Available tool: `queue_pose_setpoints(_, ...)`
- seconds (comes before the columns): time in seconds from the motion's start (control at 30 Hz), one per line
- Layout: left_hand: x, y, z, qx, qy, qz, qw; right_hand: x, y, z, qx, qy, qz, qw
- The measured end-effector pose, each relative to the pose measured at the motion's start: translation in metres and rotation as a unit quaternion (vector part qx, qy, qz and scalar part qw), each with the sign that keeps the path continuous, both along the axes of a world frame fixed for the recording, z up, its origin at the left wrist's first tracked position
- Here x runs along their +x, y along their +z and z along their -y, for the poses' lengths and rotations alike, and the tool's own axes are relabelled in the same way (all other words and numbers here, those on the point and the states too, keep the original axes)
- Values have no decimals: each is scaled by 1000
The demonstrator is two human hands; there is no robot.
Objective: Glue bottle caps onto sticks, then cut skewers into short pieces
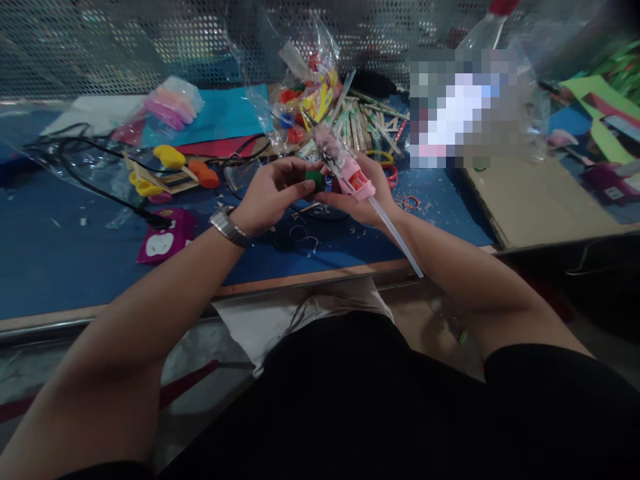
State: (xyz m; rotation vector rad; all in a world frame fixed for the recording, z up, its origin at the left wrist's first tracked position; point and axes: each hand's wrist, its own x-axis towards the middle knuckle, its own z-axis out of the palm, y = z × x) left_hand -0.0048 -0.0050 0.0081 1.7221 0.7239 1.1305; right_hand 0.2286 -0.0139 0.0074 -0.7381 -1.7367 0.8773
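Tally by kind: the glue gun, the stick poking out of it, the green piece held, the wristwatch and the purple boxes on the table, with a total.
Pink glue gun: 1
Pale stick: 1
Green piece: 1
Wristwatch: 1
Purple boxes: 2
Total: 6

We note a blue-topped worktable (75,267) with a pale front edge, our landmark. Behind the worktable, we observe a perforated metal panel (125,47) standing across the back. Below its front edge, at left, we record a grey floor (200,353), with a dark red bar (193,383) crossing it. We find the lighting dim overall.
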Motion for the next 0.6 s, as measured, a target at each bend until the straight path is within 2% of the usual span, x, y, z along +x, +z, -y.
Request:
queue_pose_setpoints(0.17, -1, -4, -1, -37, 0, 26, 999, 3, 0, 0, -6, -16, 26, 1000)
queue_pose_setpoints(0.43, 1, -2, 1, -70, -37, 54, 995, 5, 15, 6, 105, 36, 68, 992)
queue_pose_setpoints(0.6, 3, 4, 5, -67, -62, 42, 995, 2, 13, 4, 66, 14, 64, 996)
